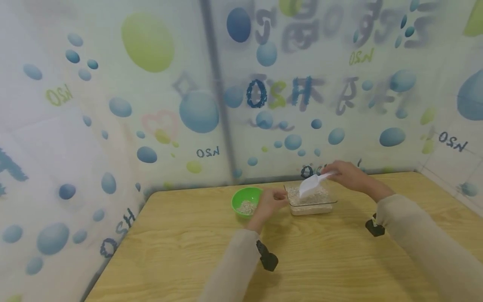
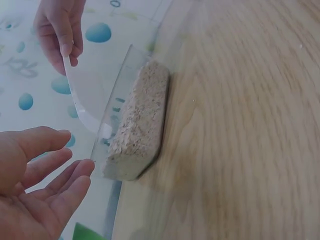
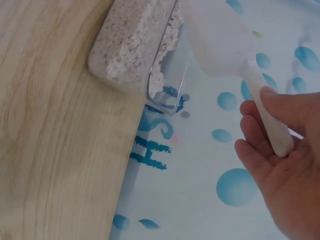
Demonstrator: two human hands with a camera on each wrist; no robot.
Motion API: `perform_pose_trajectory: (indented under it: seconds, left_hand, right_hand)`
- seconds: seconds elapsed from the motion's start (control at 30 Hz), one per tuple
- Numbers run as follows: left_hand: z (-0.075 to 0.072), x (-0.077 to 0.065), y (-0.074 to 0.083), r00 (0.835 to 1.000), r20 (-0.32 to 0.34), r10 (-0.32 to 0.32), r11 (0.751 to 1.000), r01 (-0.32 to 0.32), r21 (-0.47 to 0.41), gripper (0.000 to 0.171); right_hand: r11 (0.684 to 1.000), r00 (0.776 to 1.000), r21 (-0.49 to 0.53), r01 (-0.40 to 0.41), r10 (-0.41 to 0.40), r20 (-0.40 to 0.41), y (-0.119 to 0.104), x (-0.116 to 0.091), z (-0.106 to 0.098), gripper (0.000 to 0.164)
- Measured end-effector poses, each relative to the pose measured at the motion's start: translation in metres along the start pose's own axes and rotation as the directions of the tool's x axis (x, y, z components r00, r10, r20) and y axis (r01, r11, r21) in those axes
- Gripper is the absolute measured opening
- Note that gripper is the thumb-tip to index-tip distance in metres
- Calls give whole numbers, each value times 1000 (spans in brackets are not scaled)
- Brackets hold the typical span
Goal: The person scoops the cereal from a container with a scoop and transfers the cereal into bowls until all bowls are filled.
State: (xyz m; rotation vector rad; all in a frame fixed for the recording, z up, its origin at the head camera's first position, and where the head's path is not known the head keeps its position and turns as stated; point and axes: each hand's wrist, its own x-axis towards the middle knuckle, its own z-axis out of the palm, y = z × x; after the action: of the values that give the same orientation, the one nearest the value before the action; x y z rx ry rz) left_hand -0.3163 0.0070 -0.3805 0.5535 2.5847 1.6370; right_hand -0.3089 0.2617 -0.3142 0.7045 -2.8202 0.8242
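Note:
My right hand (image 1: 349, 175) grips the handle of a white scoop (image 1: 310, 184), thumb along one side in the right wrist view. The scoop's blade tilts down over a clear rectangular container (image 1: 313, 209) of pale flakes that look like oats (image 2: 140, 112). At the container's left end is my left hand (image 1: 268, 202), its fingers loosely bent and apart in the left wrist view. The fingertips are at the container's rim; whether they touch it I cannot tell. Just left of that hand stands a green bowl (image 1: 238, 195) with some flakes (image 1: 247, 206) inside, partly hidden by the hand.
The wooden table (image 1: 181, 243) carries the bowl and container near its far edge. Behind it rises a pale wall sheet (image 1: 181, 167) with blue and green spots. Dark bands with devices (image 1: 268, 259) sit at both wrists.

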Motion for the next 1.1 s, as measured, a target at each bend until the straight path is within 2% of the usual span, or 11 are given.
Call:
perform_pose_trajectory:
  seconds: [0.23,0.4,0.6,0.8,1.1]
  left_hand:
    - [12,2,-3,998,-7,-55,998,55,8,26]
    - [16,2,-2,996,-29,-81,997,81,5,26]
    - [19,4,1,996,-40,-80,996,81,27,27]
    - [20,3,0,997,-38,-71,996,72,43,29]
    - [20,4,-4,998,-35,-58,998,59,26,30]
  right_hand:
    - [999,998,-44,18,-16,57,5,0,-4,23]
    - [992,997,-117,54,-46,63,2,2,-11,21]
    - [971,992,-216,107,-90,84,-2,8,-21,17]
    - [960,989,-262,103,-69,133,-3,14,-27,15]
    - [952,991,-286,104,-76,106,-2,17,-25,16]
